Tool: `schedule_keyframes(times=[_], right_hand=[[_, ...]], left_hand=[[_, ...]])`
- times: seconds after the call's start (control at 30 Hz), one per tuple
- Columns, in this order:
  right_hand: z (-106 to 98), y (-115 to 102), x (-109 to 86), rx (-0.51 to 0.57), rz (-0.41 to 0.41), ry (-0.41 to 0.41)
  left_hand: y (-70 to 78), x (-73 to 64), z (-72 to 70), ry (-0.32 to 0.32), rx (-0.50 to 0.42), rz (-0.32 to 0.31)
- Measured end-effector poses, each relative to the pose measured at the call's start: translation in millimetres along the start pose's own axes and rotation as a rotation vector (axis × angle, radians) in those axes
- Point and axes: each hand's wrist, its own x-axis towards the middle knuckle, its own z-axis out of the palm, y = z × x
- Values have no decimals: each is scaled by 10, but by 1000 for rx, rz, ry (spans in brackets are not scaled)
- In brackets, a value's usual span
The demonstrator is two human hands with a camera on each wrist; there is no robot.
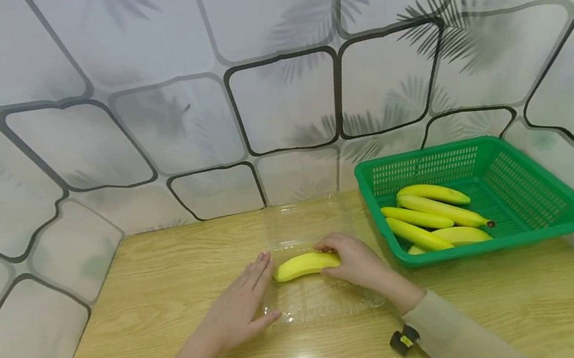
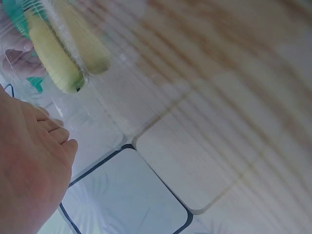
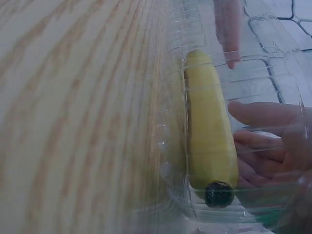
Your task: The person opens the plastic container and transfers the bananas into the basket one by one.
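A yellow banana [image 1: 302, 266] lies crosswise in a clear plastic clamshell box [image 1: 323, 308], whose lid stands folded open at the back. My right hand [image 1: 358, 262] holds the banana's right end from above, thumb on the near side and fingers on the far side. In the right wrist view the banana [image 3: 210, 122], dark tip toward the camera, shows through the box wall. My left hand [image 1: 239, 309] rests with straight fingers against the box's left side, close to the banana's other end. In the left wrist view part of the left hand [image 2: 36, 161] appears below the banana [image 2: 53, 56].
A green plastic basket [image 1: 542, 229] stands to the right on the wooden table [image 1: 169, 281], with several bananas [image 1: 435, 213] piled in its left half. A patterned wall covering [image 1: 191, 125] rises behind the table. A black strap device [image 1: 404, 340] sits at my right wrist.
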Motion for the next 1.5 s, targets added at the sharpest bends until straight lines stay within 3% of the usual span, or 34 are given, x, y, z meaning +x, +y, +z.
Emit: schedule_keyframes(times=[1.07, 1.5], right_hand=[[32, -10, 14, -87, 8, -49], [35, -7, -7, -72, 15, -19]], left_hand=[[-7, -3, -9, 3, -9, 0], [6, -6, -24, 2, 5, 2]])
